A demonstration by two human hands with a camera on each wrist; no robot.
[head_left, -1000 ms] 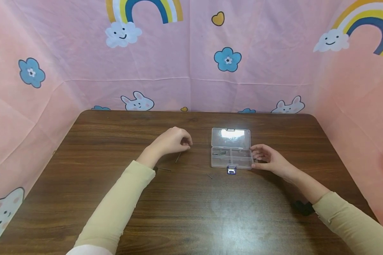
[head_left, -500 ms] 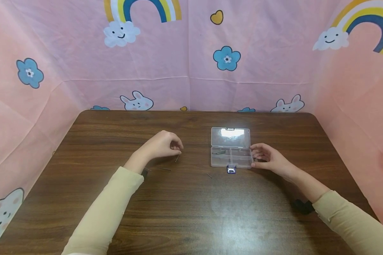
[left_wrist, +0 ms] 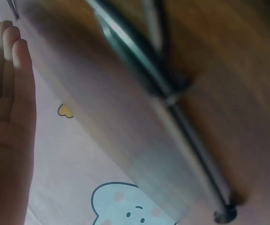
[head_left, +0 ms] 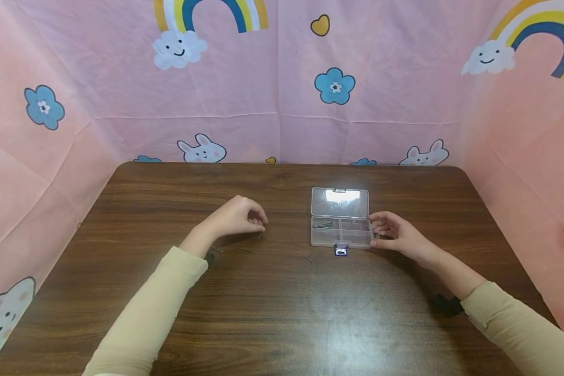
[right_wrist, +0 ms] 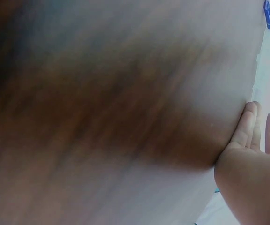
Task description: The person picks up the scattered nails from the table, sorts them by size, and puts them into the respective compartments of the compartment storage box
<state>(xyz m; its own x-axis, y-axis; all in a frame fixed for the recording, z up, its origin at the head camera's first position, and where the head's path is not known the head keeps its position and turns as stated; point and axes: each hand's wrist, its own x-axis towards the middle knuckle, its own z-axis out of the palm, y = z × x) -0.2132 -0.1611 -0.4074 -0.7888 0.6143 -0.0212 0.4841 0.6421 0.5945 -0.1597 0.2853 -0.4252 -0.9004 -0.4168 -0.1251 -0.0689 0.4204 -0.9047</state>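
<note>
In the head view my left hand (head_left: 237, 216) is low over the table, thumb and fingertips at the upper end of a thin nail (head_left: 260, 235). The left wrist view shows its fingers (left_wrist: 22, 70) nearly straight, near a nail (left_wrist: 13, 9); no grip is visible. A clear divided box (head_left: 326, 238) stands with its lid (head_left: 340, 208) raised and several nails (head_left: 322, 225) in its back left compartment. My right hand (head_left: 401, 240) holds the box's right side between fingers and thumb; the right wrist view shows this hand (right_wrist: 251, 154) at the box edge.
Another nail (head_left: 241, 249) lies beside my left wrist, and a short one (head_left: 308, 259) in front of the box. Large, blurred nails (left_wrist: 200, 154) cross the left wrist view. Patterned pink cloth (head_left: 282, 89) borders the wooden table (head_left: 263, 313).
My left hand has moved left and slightly nearer, its fingertips now covering more of the nail's upper end. My right hand and the box have stayed in place.
</note>
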